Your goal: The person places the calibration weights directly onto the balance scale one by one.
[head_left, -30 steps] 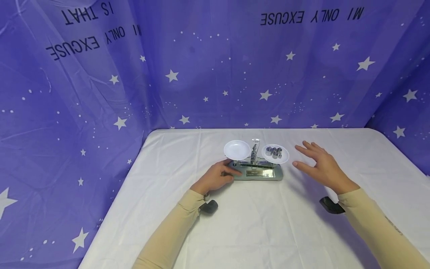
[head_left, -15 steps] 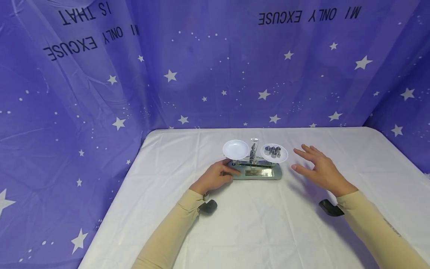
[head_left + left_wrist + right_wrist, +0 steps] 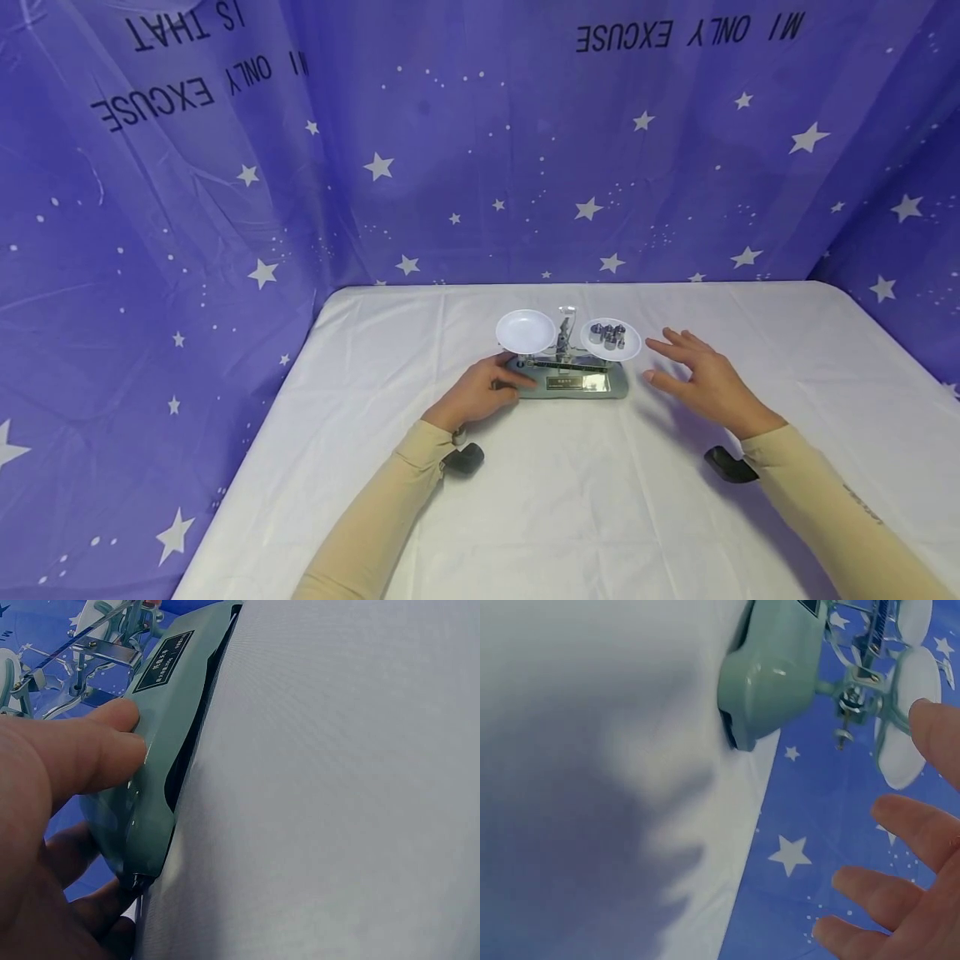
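Observation:
A green balance scale stands on the white-covered table, with two white pans above its base. The left pan holds nothing; several metal weights sit in the right pan. My left hand holds the left end of the base. In the left wrist view, finger and thumb tips of that hand lie on the base's front, other fingers behind its end. To the right of the right pan, my right hand hovers with spread fingers, its fingertips close to the pan's rim.
A white cloth covers the table. Purple curtains with white stars hang behind and along both sides. Black wrist devices sit below both wrists.
My right hand has moved slightly left, closer to the right pan. The left hand keeps its place on the base. The whole head view has shifted a little.

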`<state>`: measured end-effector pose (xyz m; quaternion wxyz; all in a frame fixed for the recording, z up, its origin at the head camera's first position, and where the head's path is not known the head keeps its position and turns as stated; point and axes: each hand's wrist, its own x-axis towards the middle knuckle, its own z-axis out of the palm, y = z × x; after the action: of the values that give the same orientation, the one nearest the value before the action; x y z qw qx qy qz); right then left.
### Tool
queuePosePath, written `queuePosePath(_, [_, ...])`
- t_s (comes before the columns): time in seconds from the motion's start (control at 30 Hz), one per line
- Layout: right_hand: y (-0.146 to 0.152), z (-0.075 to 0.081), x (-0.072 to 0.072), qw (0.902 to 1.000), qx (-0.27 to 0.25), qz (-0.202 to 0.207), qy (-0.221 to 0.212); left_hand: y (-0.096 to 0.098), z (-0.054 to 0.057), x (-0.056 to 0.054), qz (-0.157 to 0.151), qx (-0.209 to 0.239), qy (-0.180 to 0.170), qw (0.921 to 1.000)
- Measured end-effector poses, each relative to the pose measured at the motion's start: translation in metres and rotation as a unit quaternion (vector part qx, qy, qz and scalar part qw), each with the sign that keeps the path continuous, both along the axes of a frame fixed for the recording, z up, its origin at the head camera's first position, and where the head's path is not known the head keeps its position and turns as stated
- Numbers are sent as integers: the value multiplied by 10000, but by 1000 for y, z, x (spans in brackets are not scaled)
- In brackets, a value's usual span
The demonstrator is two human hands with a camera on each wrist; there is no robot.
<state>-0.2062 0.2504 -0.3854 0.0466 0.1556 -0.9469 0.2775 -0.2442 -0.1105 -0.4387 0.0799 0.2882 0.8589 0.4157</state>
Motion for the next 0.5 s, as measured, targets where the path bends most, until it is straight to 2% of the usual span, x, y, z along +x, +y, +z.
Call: queuePosePath(0.5, [-27,-25,6,9992,-165,358,-30,0,2,2,38,-31,-74,10000])
